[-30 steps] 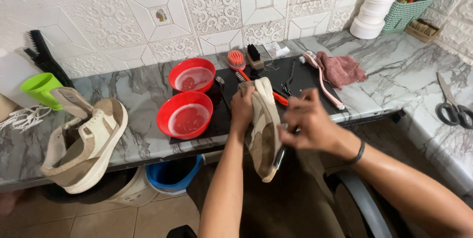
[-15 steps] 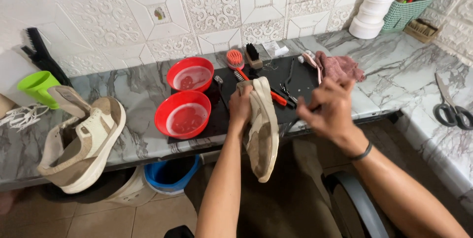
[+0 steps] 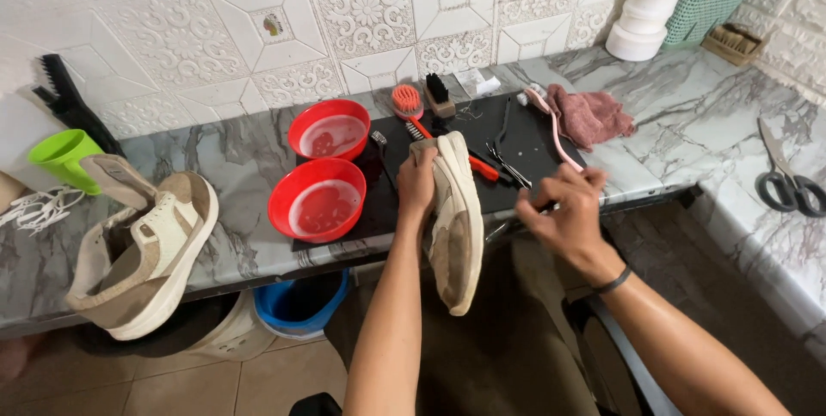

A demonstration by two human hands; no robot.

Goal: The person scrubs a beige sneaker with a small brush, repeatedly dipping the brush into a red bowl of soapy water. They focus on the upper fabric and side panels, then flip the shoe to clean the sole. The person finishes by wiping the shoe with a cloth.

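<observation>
Sneaker [image 3: 454,227] gripped by left hand [image 3: 416,185]; right hand [image 3: 561,216] pinches thin tool [image 3: 508,220].

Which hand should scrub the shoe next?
Probably the right hand: it already holds a thin tool beside the shoe, while the left hand is busy holding that shoe up.

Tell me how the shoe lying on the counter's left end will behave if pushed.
The shoe lies tilted with its sole overhanging the counter edge, so a push may well tip it off. Its tongue, with no laces in it, looks floppy. It probably slides easily on the smooth marble.
</observation>
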